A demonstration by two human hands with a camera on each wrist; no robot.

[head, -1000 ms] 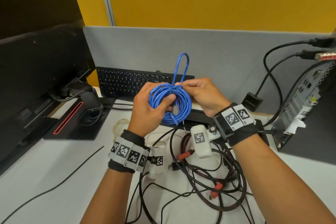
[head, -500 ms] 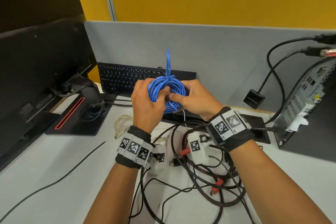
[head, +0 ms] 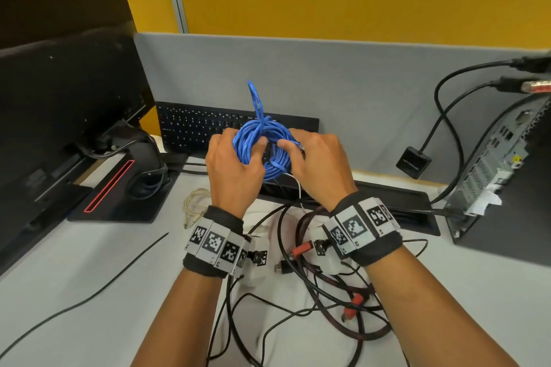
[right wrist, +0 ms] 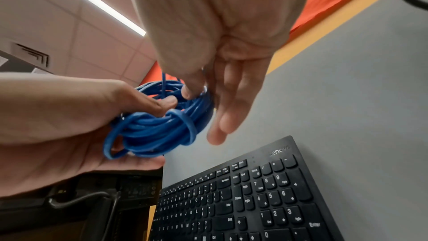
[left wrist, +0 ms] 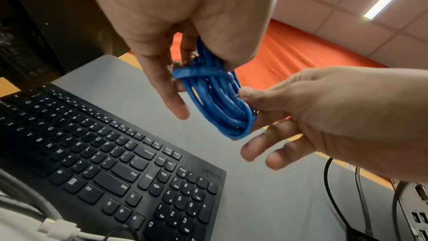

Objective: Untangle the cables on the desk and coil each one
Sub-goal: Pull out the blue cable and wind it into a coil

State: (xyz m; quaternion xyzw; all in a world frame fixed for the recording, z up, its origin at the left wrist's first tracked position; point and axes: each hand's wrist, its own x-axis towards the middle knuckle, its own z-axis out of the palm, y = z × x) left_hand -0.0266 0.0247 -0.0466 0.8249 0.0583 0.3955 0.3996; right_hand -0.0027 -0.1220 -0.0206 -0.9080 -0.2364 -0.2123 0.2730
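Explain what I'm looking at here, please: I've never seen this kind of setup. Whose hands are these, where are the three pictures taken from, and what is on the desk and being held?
No machine here: a person works with two bare hands, wearing wristbands with printed markers. The wide picture comes from a camera on their head, looking down. The other two come from cameras on each wrist, looking along the fingers.

The left hand grips a coiled blue cable, with a turn of the cable wrapped across the bundle. The right hand pinches the cable at the coil's far side between thumb and fingers. A loop of it sticks up above the coil.

On the grey desk lie a black keyboard, a monitor stand, a small beige cable, and a tangle of black and red-tipped cables not yet sorted. A computer case stands at the right.
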